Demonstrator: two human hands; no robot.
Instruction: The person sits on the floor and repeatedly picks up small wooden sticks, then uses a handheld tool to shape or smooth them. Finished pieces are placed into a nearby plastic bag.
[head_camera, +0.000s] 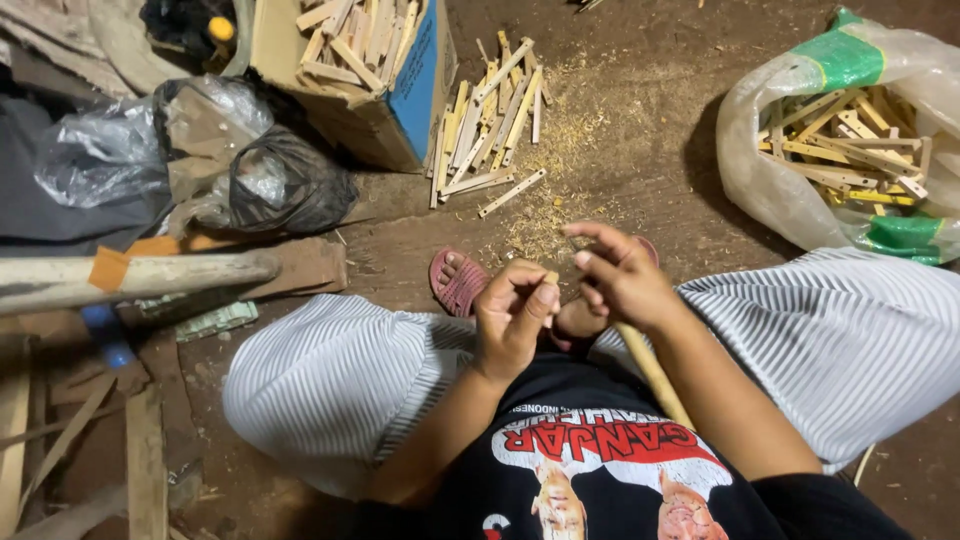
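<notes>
Both hands (565, 300) grip a stick (652, 372) angled up-left, away from the body.

Small stick (551, 277) — mostly hidden inside left hand's (512, 318) grip.

White pin-striped trousers (330, 370); pink sandal (458, 283); pale yellow sticks (490, 120); black bag (285, 180); blue-sided box (415, 85).

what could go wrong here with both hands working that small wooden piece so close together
1. The left hand pinches a small pale wooden piece right against the right hand; fingertips are crowded, so a slip could jab or splinter a finger.
2. The long pale wooden stick lies loosely under the right wrist and might slide off the lap.
3. The foot in the open pink sandal sits beside the scattered wood shavings, so splinters could reach bare toes.
</notes>
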